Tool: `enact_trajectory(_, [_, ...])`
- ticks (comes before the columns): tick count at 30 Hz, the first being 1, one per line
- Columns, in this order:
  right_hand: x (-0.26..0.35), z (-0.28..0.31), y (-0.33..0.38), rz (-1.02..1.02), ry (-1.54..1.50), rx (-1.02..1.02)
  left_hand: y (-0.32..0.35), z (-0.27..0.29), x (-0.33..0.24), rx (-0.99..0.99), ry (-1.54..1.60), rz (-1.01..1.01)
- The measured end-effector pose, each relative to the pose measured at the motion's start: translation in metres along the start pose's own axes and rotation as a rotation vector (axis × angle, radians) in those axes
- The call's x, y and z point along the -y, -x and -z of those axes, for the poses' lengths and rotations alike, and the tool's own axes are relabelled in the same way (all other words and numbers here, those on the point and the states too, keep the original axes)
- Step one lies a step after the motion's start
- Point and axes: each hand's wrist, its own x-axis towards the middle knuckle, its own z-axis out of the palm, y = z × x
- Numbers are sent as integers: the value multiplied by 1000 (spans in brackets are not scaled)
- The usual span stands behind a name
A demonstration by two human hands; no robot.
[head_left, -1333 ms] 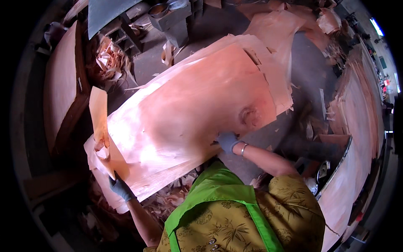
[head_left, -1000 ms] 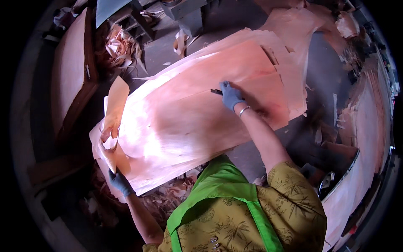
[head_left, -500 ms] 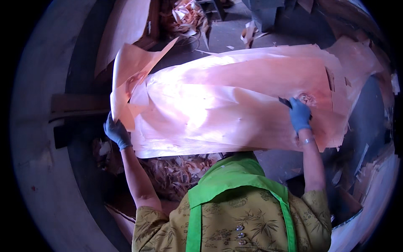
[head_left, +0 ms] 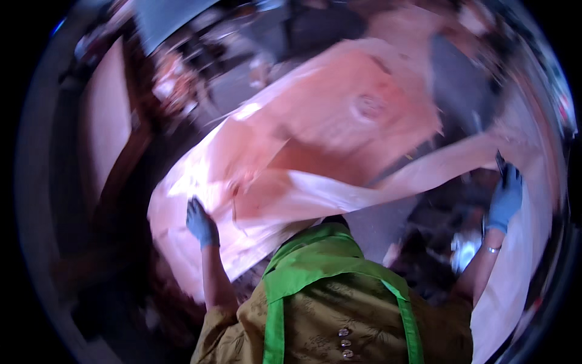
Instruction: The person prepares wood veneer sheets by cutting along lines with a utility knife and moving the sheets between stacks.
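A loose thin wood veneer sheet (head_left: 315, 193) stretches, curled and wavy, from the left of the pile toward my right hand (head_left: 506, 199). That hand, gloved in blue, is closed around a dark, narrow, knife-like tool (head_left: 501, 162); the sheet's far right end reaches it, but blur hides whether the fingers also pinch it. My left hand (head_left: 202, 223), also in a blue glove, rests on pale veneer at the left with its fingers stretched out. Beneath lies the veneer pile (head_left: 333, 85), whose top sheet has a round knot (head_left: 368, 107).
A leaning board (head_left: 108, 121) stands at the left, with a heap of veneer scraps (head_left: 173, 82) beside it. Large pale sheets (head_left: 515, 273) curve along the right. A grey panel (head_left: 167, 21) shows at the upper left.
My view has turned, so the pile now slants. My right hand has moved off the pile to the right with the tool. The loose sheet has swung toward me; my left hand no longer grips its curled edge.
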Motion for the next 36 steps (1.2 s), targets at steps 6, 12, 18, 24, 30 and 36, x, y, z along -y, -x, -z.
enact_trajectory(6, [-29, 151, 120, -352, 156, -2, 56, -82, 5, 448, 147, -181])
enact_trajectory(12, [-28, 280, 257, -566, 307, 23, 19, 57, -108, 286, 355, -678])
enact_trajectory(18, [-6, 376, 364, -815, 380, 29, 148, 167, -276, 283, 846, -1415])
enact_trajectory(24, [10, 471, 492, -1001, 510, 2, 271, 121, -328, 1055, 1133, -1585])
enact_trajectory(30, [8, 537, 647, -1282, 584, -155, 364, 195, -334, 441, 1040, -1850])
enact_trajectory(36, [-5, 559, 818, -1565, 496, -454, 423, 366, -361, 114, 1094, -1995])
